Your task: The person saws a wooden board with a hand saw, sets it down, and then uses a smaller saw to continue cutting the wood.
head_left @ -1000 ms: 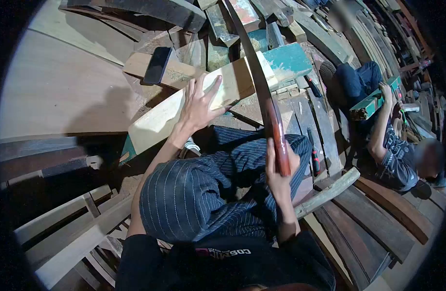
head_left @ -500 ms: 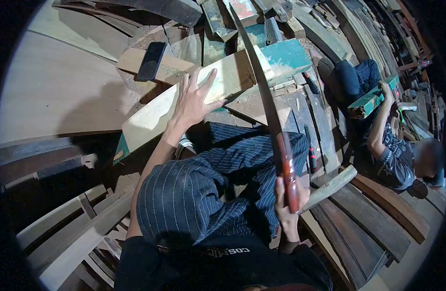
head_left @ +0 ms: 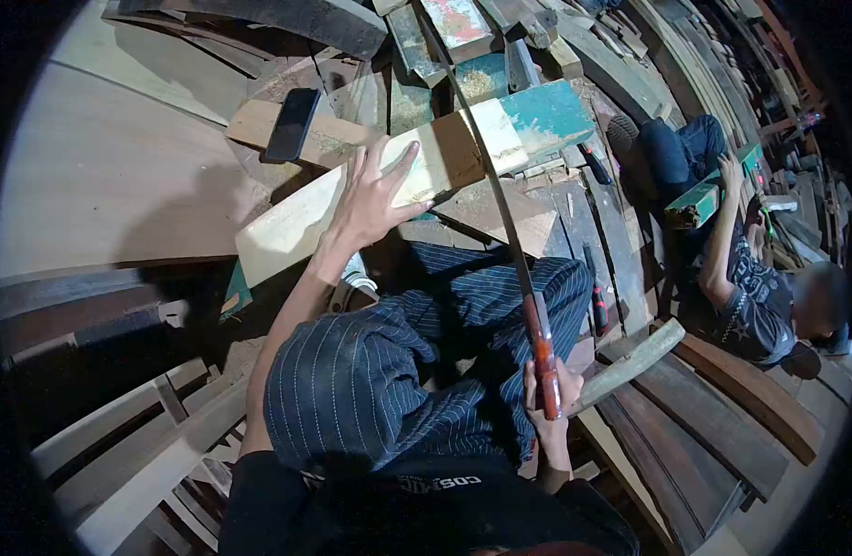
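Left hand [head_left: 372, 199]: spread flat on pale board [head_left: 291, 222]
Right hand [head_left: 565, 386]: clamped round red handle [head_left: 542, 357]
Pale board: beneath long blade [head_left: 500, 197]
Advisable: straight strokes, board pinned firmly, left hand clear of blade

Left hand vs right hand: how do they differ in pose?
Left hand lies spread on the pale board; right hand is closed round the brown handle of the long-bladed tool. Left hand is farther forward; right hand is farther back. Both are bare.
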### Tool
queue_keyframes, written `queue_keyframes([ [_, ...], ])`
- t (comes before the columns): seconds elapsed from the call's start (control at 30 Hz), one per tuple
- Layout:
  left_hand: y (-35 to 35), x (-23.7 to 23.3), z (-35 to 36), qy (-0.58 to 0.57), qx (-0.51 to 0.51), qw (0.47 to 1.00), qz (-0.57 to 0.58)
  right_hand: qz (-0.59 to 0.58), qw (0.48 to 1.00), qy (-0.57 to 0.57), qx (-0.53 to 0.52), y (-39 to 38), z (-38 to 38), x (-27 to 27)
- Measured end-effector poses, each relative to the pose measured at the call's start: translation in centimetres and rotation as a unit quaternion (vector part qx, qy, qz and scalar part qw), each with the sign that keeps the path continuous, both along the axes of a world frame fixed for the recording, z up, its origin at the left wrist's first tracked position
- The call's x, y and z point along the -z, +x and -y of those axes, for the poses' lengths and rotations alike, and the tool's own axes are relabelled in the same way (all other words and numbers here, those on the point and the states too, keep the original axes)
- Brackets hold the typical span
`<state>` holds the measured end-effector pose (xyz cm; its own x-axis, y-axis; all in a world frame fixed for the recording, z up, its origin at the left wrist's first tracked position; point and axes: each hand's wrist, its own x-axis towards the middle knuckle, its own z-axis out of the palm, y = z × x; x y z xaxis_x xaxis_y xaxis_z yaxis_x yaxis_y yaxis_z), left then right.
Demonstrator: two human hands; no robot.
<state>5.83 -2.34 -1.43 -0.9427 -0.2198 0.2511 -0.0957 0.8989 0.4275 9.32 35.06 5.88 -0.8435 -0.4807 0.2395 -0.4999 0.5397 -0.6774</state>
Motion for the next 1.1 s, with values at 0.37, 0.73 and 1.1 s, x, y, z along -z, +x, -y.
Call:
queue_keyframes([
  [0.37, 0.2, -0.2, -0.5, 0.017, -0.009, 1.0, -0.014, -0.034, 0.984, -0.175, -0.012, -8.6, 13.0, 1.2],
  [0.73, 0.0, 0.4, -0.3, -0.006, -0.017, 1.0, -0.009, 0.109, 0.99, -0.037, 0.078, 1.6, 0.4, -2.1],
  [1.1, -0.3, 0.0, 0.0, -0.003, -0.053, 0.999, -0.006, -0.006, 0.991, -0.131, -0.042, -7.1, 11.2, -0.2],
])
